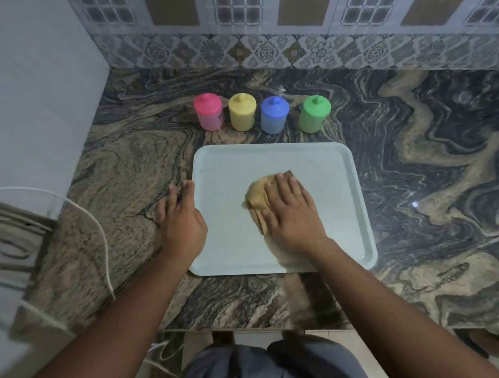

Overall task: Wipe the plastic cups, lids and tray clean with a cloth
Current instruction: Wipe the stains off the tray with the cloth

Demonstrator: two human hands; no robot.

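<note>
On the tray (312,164), right hand (293,212), fingers (282,186) straight, pressing half-hidden cloth (255,193), left hand (181,219) spread, seemingly touching rim

Left arm (119,312), right arm (388,302): bare, unsleeved as far as seen. Left hand (181,219), right hand (291,215): bare. Lower body: dark grey-blue garment (277,363), soft cloth, creased, fold down middle.

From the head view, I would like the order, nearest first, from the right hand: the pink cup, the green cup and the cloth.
1. cloth: directly under the right hand, on the tray.
2. green cup: right end of the row behind the tray.
3. pink cup: left end of the same row.
</note>
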